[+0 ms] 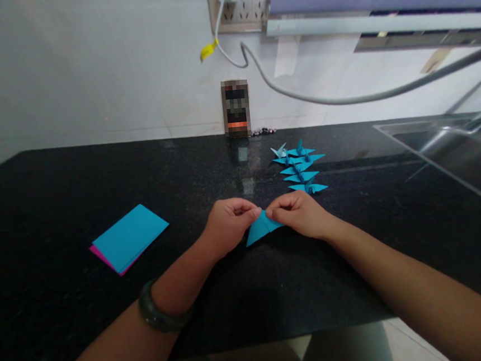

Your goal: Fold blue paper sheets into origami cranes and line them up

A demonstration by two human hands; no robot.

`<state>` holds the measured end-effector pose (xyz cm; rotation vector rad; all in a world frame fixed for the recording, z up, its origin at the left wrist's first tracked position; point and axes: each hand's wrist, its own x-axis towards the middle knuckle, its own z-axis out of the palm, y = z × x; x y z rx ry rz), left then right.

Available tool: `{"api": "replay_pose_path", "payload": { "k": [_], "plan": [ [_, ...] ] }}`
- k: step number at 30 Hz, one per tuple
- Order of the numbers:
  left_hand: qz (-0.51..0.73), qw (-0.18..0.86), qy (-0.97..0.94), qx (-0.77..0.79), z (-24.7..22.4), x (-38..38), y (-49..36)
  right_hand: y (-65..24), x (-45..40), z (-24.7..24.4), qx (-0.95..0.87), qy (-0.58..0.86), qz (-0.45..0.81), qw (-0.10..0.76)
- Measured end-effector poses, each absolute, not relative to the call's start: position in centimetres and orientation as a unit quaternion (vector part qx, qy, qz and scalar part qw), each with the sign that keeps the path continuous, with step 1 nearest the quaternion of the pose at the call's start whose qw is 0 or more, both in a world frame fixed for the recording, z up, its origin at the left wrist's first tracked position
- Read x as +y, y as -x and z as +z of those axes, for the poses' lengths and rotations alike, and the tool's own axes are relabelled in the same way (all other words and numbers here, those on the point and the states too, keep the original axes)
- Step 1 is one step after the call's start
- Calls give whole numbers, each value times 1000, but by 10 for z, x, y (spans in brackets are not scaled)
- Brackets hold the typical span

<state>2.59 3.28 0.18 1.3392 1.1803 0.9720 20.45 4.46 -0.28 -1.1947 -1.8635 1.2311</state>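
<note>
Between my two hands is a folded piece of blue origami paper (262,229), triangular in outline, with a crease down its middle. My left hand (231,224) pinches its upper edge between thumb and finger. Close beside it, my right hand (296,214) pinches the same paper near the top and covers its right part. Just beyond my right hand stand several folded blue paper cranes (301,169) in a loose column, with a paler crane (279,152) at the far end. To the left lies a stack of blue paper (131,235), a pink sheet (104,258) showing underneath.
A phone-like device (236,108), its screen blurred, leans on the back wall beside a beaded strand (264,131). A sink (453,156) is set into the dark countertop (218,311) at the right. A grey cable (321,100) hangs from the wall socket (246,6).
</note>
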Motion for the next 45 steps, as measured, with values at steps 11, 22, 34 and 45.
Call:
{"api": "replay_pose_path", "payload": {
  "k": [11, 22, 34, 45],
  "plan": [
    [514, 540, -420, 518, 3, 44, -18, -210, 51, 6, -577, 524, 515, 357],
    [484, 562, -441, 506, -3, 36, -28, -190, 41, -9, -520, 475, 604, 373],
    [360, 651, -492, 453, -4, 35, -26, -198, 42, -3, -509, 403, 594, 475],
    [344, 671, -528, 391, -6, 34, -24, -196, 35, -2, -513, 346, 658, 429]
  ]
}}
